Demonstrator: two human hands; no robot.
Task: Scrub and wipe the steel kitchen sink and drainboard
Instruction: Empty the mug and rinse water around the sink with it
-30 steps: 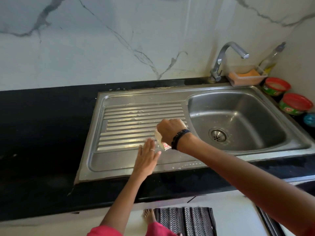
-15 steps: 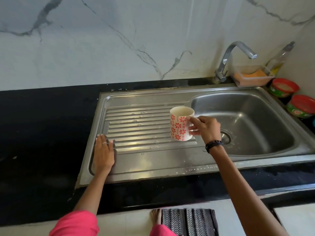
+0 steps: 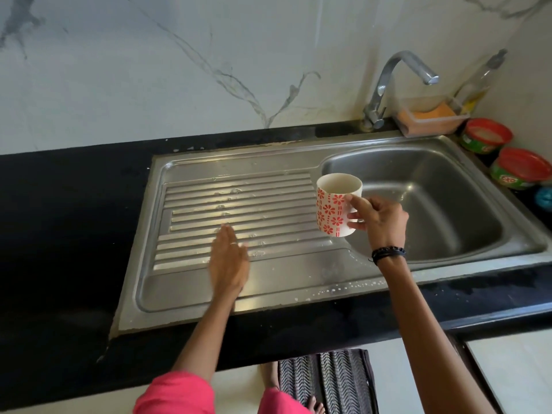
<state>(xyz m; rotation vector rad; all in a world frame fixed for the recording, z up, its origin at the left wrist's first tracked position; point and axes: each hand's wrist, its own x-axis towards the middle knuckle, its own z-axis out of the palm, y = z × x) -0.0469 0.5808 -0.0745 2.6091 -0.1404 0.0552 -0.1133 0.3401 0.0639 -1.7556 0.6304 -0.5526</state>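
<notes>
The steel sink point(image 3: 442, 180) has its bowl on the right and a ribbed drainboard point(image 3: 239, 198) on the left, wet with drops and streaks. My left hand point(image 3: 228, 259) lies flat on the drainboard ribs, fingers straight and pointing away from me. My right hand point(image 3: 378, 218) holds a white mug with red flowers point(image 3: 336, 209) by its handle. The mug stands upright in the air over the ridge between drainboard and bowl. White specks of foam dot the sink's front rim.
The tap point(image 3: 397, 82) stands behind the bowl. A clear tray with an orange sponge point(image 3: 430, 118) and a soap bottle point(image 3: 478, 82) sit at the back right. Two red-lidded tubs point(image 3: 519, 168) stand on the black counter point(image 3: 65, 222). A striped floor mat point(image 3: 325, 380) lies below.
My right hand turned the mug from tipped over the drainboard to upright and moved it right. My left hand swept to the drainboard's left edge and has come back toward its middle.
</notes>
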